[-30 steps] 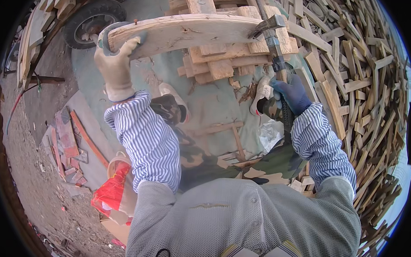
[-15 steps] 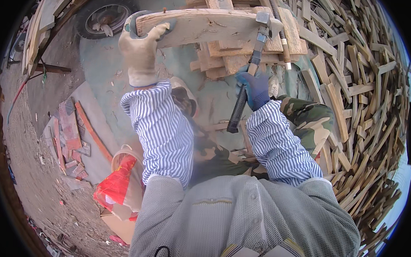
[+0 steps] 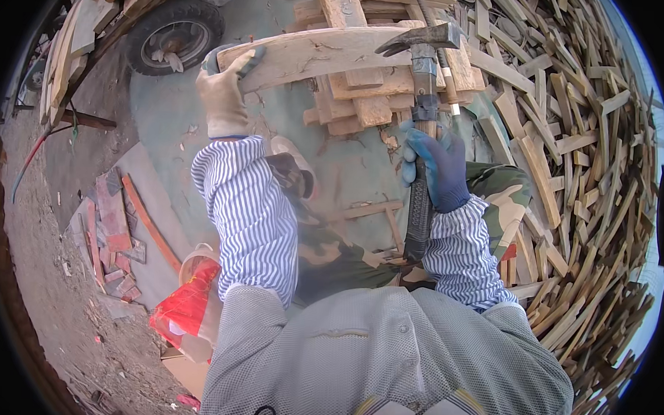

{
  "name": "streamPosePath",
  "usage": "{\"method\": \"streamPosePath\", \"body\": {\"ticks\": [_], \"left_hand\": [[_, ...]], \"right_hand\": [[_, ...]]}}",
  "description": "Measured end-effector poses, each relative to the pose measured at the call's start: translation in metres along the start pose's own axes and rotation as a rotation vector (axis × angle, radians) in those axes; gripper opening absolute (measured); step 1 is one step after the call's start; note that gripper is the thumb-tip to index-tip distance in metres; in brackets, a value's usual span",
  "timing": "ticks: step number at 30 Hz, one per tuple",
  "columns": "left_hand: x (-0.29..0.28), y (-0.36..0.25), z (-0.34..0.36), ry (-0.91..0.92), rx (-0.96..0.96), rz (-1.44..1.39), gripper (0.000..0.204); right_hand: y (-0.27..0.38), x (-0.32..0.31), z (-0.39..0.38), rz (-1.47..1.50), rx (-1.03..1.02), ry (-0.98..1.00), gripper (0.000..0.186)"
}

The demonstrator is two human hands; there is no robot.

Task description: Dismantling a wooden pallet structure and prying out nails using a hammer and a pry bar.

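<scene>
Plank (image 3: 315, 60) partly over timber stack (image 3: 370, 111), hammer (image 3: 424, 80) in front

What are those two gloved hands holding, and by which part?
The left hand grips a plank by its left end; the right hand holds a hammer around the middle of its handle.

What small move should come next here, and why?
Probably move the hammer leftward, claw first, toward the brown stub on the far edge of the board: the right hand holds the handle, the claw points left but is clear of the stub, and the left hand holds the board's end.
</scene>
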State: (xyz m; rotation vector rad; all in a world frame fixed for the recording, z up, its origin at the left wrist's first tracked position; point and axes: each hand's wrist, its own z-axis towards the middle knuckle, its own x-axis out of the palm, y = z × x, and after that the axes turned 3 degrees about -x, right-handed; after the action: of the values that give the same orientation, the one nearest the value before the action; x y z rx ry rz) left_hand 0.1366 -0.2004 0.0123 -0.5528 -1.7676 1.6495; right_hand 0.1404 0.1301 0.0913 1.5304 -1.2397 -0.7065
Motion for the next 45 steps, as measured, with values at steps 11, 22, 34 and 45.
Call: {"method": "streamPosePath", "body": {"ticks": [11, 22, 34, 45], "left_hand": [[0.037, 0.092, 0.025, 0.108, 0.086, 0.100, 0.014], [0.043, 0.102, 0.000, 0.178, 0.077, 0.147, 0.035], [0.056, 0.076, -0.015, 0.102, -0.089, 0.163, 0.027], [0.030, 0.139, 0.036, 0.283, -0.039, 0.762, 0.040]], "right_hand": [[0.004, -0.033, -0.010, -0.058, 0.022, -0.069, 0.029], [-0.034, -0.005, 0.064, -0.122, 0.202, -0.016, 0.022], [0.042, -0.016, 0.032, -0.089, -0.132, -0.100, 0.025], [0.074, -0.131, -0.008, -0.410, -0.178, -0.314, 0.041]]}}
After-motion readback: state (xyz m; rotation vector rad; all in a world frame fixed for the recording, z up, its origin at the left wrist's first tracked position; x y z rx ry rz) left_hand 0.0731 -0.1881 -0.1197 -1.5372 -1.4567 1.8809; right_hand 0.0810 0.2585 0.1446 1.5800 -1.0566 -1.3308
